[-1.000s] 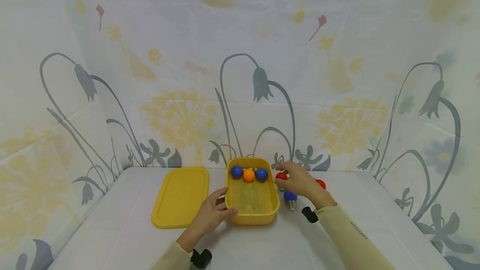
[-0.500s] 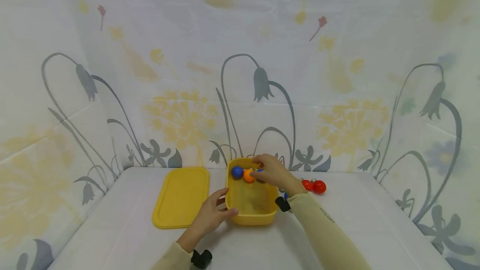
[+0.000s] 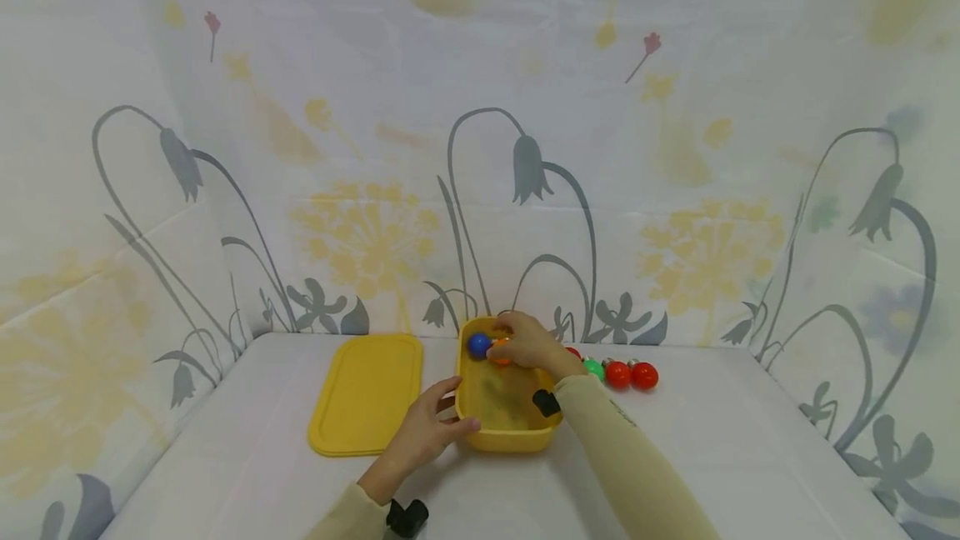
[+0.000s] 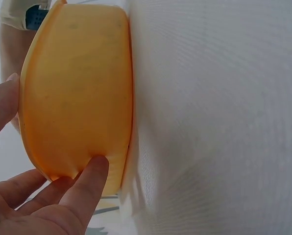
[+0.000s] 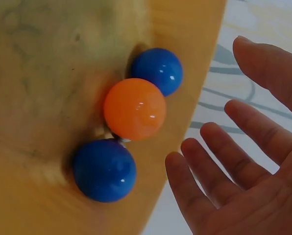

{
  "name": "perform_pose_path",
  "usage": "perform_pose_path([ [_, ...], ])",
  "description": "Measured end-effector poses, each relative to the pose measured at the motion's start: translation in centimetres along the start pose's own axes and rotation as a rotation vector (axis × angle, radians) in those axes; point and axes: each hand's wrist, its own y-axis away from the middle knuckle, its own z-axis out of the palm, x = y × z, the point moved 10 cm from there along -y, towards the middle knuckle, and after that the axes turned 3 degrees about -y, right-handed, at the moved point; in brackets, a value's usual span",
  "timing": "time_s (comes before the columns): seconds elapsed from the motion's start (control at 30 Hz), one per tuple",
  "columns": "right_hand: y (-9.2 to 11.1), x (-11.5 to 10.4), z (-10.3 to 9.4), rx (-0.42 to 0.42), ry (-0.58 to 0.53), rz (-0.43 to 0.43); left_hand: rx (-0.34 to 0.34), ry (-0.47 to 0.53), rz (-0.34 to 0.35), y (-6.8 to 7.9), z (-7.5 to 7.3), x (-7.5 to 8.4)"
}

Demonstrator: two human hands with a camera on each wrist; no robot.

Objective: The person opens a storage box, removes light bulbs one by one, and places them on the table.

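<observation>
In the head view, my left hand (image 3: 429, 430) rests at the near left corner of a yellow plastic box (image 3: 510, 442). Its thumb touches the rim while several fingers lie against the outer wall, as the left wrist view also shows. Over the box's far end is my right hand (image 3: 528, 344). The right wrist view shows that hand with its fingers extended, holding nothing, beside an orange round bulb (image 5: 135, 108) between a blue bulb (image 5: 158, 71) and another blue bulb (image 5: 105, 170). All three lie inside along the far wall. Part of that row is hidden from the head camera.
A flat yellow lid (image 3: 367, 394) lies left of the box. On the right stand a green bulb (image 3: 594, 369), a red bulb (image 3: 618, 375) and another red bulb (image 3: 644, 375); a further red bulb (image 3: 573, 352) is partly hidden by my right arm. A patterned cloth backs the white table.
My right hand has moved left, from beside the red bulb to above the bulbs in the box. The green bulb has come into view. The left hand stays at the box.
</observation>
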Motion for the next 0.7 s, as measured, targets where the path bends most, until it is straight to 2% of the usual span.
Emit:
perform_pose_path([
  [0.2, -0.4, 0.2, 0.6, -0.023, 0.077, 0.008, -0.009, 0.031, -0.017, -0.2, 0.1, -0.4],
  [0.43, -1.1, 1.1, 2.1, -0.060, 0.056, -0.037, -0.006, 0.025, -0.016, -0.3, 0.1, -0.6],
  [0.7, -0.7, 1.6, 3.1, -0.099, 0.052, 0.016, 0.004, 0.006, -0.010, -0.4, -0.1, -0.6],
])
